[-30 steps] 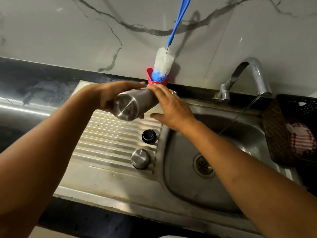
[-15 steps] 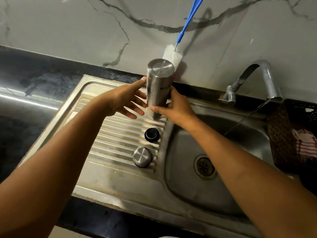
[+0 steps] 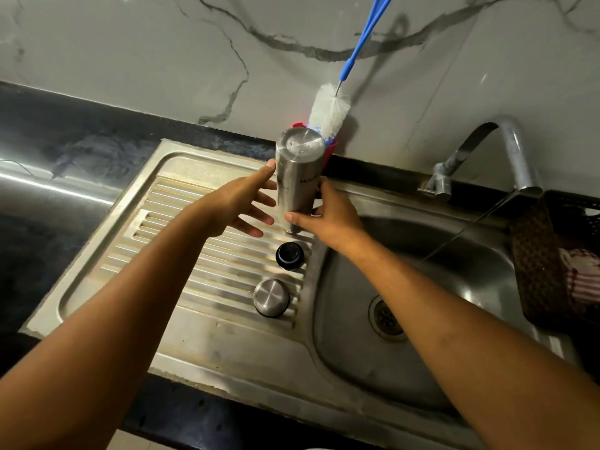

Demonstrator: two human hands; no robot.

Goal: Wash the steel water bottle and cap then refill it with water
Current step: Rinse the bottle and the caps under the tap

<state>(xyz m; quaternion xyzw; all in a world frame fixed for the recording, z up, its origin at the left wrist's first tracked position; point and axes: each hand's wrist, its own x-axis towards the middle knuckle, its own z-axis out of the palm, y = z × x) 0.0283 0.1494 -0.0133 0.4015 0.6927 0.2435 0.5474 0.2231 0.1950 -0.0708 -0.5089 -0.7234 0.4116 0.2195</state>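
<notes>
Bottle (image 3: 300,177) upside down, mouth over the drainboard (image 3: 181,241), my right hand (image 3: 328,216) gripping its lower end, my left hand (image 3: 233,206) beside it, fingers (image 3: 256,216) spread straight, thumb touching its side, black cap (image 3: 289,254) and steel cap (image 3: 271,297) on the ridges nearer me

A white marble wall (image 3: 146,60) with dark grey veins rises behind the black stone desk (image 3: 65,147). A steel sink unit (image 3: 201,339) sits in the desk, ribbed drainboard (image 3: 168,196) left of the basin (image 3: 438,319). A bright light streak (image 3: 48,186) reflects near the desk's left edge.
</notes>
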